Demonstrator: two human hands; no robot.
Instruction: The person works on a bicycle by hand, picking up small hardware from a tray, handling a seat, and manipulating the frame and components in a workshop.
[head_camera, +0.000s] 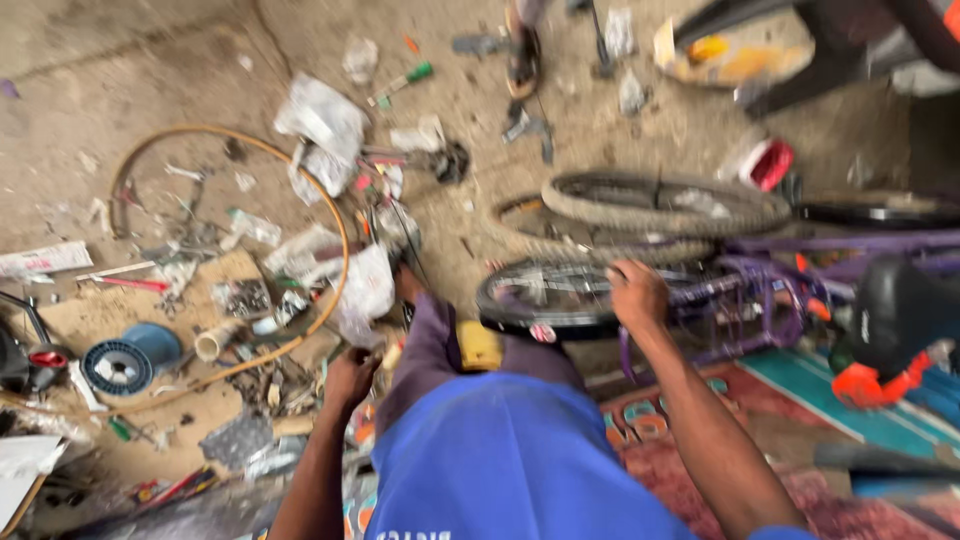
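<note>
small black bicycle wheel: lies flat, long axis left-right, just ahead of the knees. right hand: fingers curled over the wheel's right rim. left hand: well left of the wheel, closed; contents blurred, cannot tell.

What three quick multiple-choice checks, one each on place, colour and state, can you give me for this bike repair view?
1. Where does the right hand rest?
A. on the small black wheel
B. on the blue spool
C. on the red container

2. What colour is the bike frame?
A. green
B. purple
C. white

3. How does the bare tan rim lie?
A. flat on the ground
B. hung on a wall
C. mounted on the bike

Answers: 1 A, the hand sits on the tyre; 2 B, the tubes are purple; 3 A, it lies flat among the scattered parts.
</note>
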